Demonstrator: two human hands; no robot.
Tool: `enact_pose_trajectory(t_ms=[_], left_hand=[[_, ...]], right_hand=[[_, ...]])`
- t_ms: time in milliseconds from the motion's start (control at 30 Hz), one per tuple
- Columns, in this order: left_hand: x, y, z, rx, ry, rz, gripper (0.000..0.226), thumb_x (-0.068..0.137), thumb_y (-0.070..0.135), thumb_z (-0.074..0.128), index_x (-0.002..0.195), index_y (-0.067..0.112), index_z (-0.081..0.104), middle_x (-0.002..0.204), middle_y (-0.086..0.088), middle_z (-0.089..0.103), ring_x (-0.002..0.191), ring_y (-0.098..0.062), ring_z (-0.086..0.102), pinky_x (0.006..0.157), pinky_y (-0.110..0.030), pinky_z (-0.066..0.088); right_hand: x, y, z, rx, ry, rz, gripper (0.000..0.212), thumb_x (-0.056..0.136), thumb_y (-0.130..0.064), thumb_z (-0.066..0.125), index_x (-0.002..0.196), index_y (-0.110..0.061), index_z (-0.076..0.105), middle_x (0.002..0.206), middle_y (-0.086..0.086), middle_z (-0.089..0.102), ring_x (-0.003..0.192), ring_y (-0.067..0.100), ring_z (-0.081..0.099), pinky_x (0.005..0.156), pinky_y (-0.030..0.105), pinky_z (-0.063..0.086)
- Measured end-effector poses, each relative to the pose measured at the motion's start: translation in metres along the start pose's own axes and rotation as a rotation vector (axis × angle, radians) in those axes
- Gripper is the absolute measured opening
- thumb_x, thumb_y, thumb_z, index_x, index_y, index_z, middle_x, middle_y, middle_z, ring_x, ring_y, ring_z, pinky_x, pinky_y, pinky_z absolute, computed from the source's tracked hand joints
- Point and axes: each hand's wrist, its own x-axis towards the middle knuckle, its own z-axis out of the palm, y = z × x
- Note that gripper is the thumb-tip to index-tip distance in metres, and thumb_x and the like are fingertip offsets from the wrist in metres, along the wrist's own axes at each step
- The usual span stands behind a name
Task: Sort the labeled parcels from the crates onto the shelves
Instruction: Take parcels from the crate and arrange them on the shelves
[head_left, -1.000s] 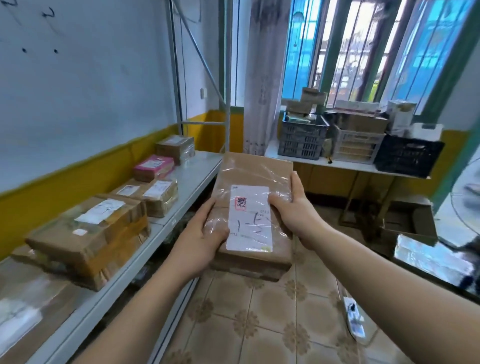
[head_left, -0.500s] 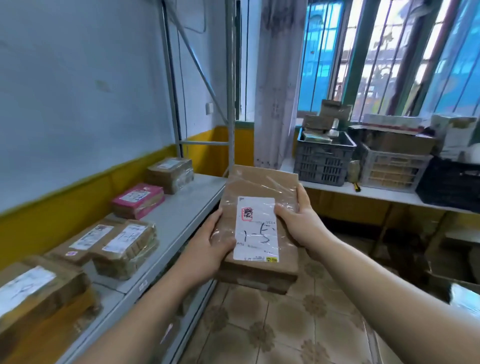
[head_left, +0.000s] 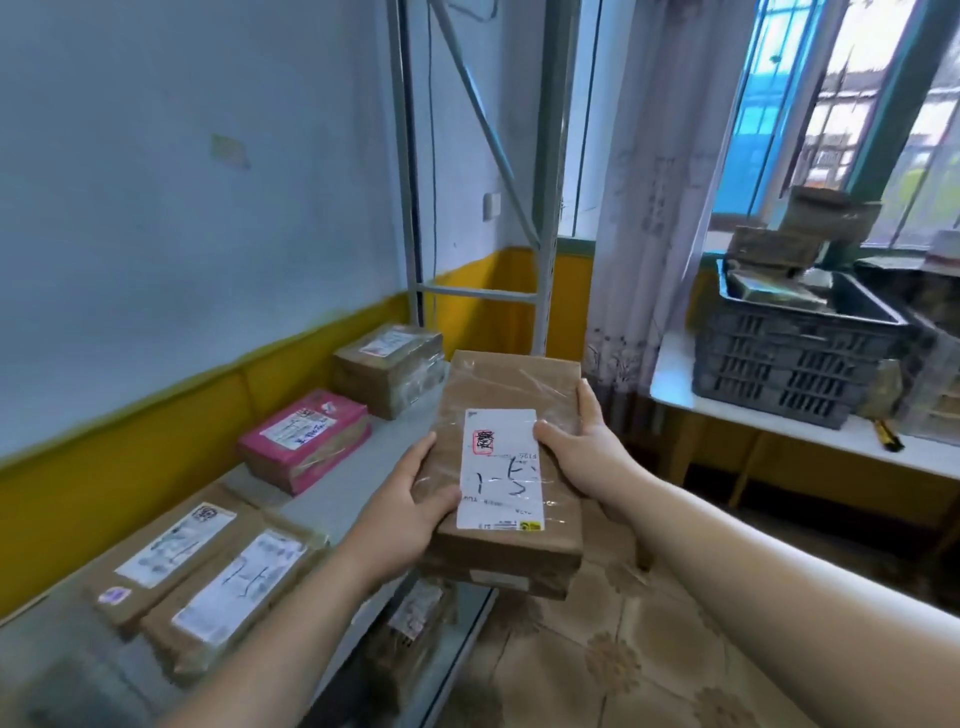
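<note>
Brown parcel (head_left: 506, 467): held in the air just off the front edge of the shelf (head_left: 353, 499), level with its top board, label (head_left: 501, 470) face up. Marker scrawl on the label, not legible enough to trust.

Hands: both clamped on the parcel. Left hand (head_left: 410, 512) takes the long edge nearer the shelf, thumb over the top, fingers out of sight beneath. Right hand (head_left: 582, 452) takes the edge away from the shelf, thumb tip on the label's corner.

Handling, as a judgement:
- Cardboard keeps square corners, so likely stiff, with no sag between the hands.
- Two-handed carry hints at some weight (or mere habit; cannot tell).
- Clear tape over the top looks glossy and wrinkled, probably slick under a thumb. Bare cardboard at the sides should grip better.
- Best hold: the two long edges, fingers under the base, as now.

On the shelf: a pink parcel (head_left: 306, 439), with brown ones on either side of it. Bare board at the front of the shelf.

Crate (head_left: 795, 364) with more parcels sits on the counter (head_left: 675, 384), well beyond the shelf's far end.
</note>
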Motion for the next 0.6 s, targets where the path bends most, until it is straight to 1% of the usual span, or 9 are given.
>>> enact_pose_trajectory(t_ms=[133,200,267,300,367,433,500,533,600], left_hand=[[0.062,-0.020,-0.012,-0.034,-0.023,-0.044,0.065,0.096,0.030,0.058,0.150,0.037,0.024,0.148,0.009,0.036,0.115,0.000,0.036,0.093,-0.018,0.029],[0.082,-0.032,-0.019,-0.043,-0.022,-0.084,0.066,0.095,0.029,0.059,0.150,0.037,0.025,0.149,0.009,0.036,0.117,-0.001,0.037,0.094,-0.019,0.030],[0.096,-0.046,-0.026,-0.017,-0.013,-0.127,0.066,0.095,0.030,0.059,0.150,0.038,0.024,0.151,0.008,0.035,0.120,-0.004,0.038,0.096,-0.020,0.031],[0.102,-0.054,-0.029,0.010,-0.006,-0.150,0.066,0.095,0.032,0.059,0.150,0.038,0.024,0.152,0.007,0.035,0.122,-0.005,0.039,0.097,-0.021,0.031],[0.111,-0.069,-0.035,0.042,0.025,-0.198,0.066,0.095,0.031,0.059,0.150,0.036,0.024,0.151,0.005,0.036,0.120,-0.006,0.040,0.097,-0.019,0.030],[0.118,-0.084,-0.038,0.059,0.069,-0.268,0.065,0.095,0.030,0.059,0.150,0.035,0.025,0.150,0.002,0.039,0.116,-0.006,0.041,0.095,-0.019,0.031],[0.123,-0.095,-0.039,0.082,0.098,-0.352,0.065,0.096,0.031,0.057,0.151,0.035,0.023,0.151,0.001,0.037,0.118,-0.011,0.043,0.094,-0.020,0.031],[0.126,-0.099,-0.038,0.094,0.106,-0.391,0.065,0.096,0.032,0.056,0.151,0.035,0.021,0.152,0.001,0.036,0.123,-0.014,0.044,0.094,-0.021,0.032],[0.134,-0.105,-0.036,0.109,0.123,-0.461,0.065,0.097,0.034,0.054,0.152,0.037,0.019,0.154,0.001,0.034,0.130,-0.018,0.043,0.095,-0.023,0.033]], right_hand=[[0.066,0.001,0.023,-0.036,-0.033,0.038,0.085,0.098,-0.035,0.059,0.156,-0.040,-0.003,0.092,-0.016,0.054,0.070,0.007,0.067,0.049,0.017,0.049],[0.090,0.002,0.036,-0.062,-0.063,0.041,0.085,0.098,-0.037,0.060,0.156,-0.041,-0.002,0.112,-0.010,0.058,0.072,0.002,0.060,0.048,0.014,0.045],[0.114,0.005,0.051,-0.090,-0.108,0.043,0.086,0.097,-0.038,0.061,0.156,-0.041,-0.002,0.134,-0.002,0.054,0.074,0.000,0.056,0.053,0.015,0.043],[0.124,0.006,0.059,-0.101,-0.139,0.046,0.086,0.097,-0.038,0.061,0.156,-0.041,-0.002,0.135,-0.001,0.053,0.074,0.000,0.056,0.055,0.015,0.042],[0.144,0.010,0.079,-0.103,-0.198,0.052,0.086,0.097,-0.037,0.061,0.155,-0.043,-0.002,0.126,-0.003,0.054,0.076,0.006,0.062,0.055,0.017,0.047],[0.162,0.016,0.099,-0.128,-0.267,0.054,0.087,0.096,-0.038,0.060,0.155,-0.044,-0.004,0.124,-0.004,0.058,0.083,0.014,0.068,0.063,0.023,0.055],[0.178,0.020,0.119,-0.171,-0.334,0.056,0.088,0.096,-0.038,0.059,0.154,-0.044,-0.006,0.117,-0.004,0.061,0.083,0.016,0.068,0.068,0.029,0.059],[0.185,0.023,0.129,-0.178,-0.359,0.061,0.088,0.096,-0.038,0.059,0.154,-0.045,-0.007,0.121,-0.002,0.059,0.087,0.019,0.068,0.073,0.032,0.059],[0.201,0.030,0.144,-0.193,-0.403,0.079,0.090,0.095,-0.039,0.060,0.153,-0.047,-0.009,0.141,0.004,0.050,0.105,0.027,0.065,0.087,0.040,0.057]])
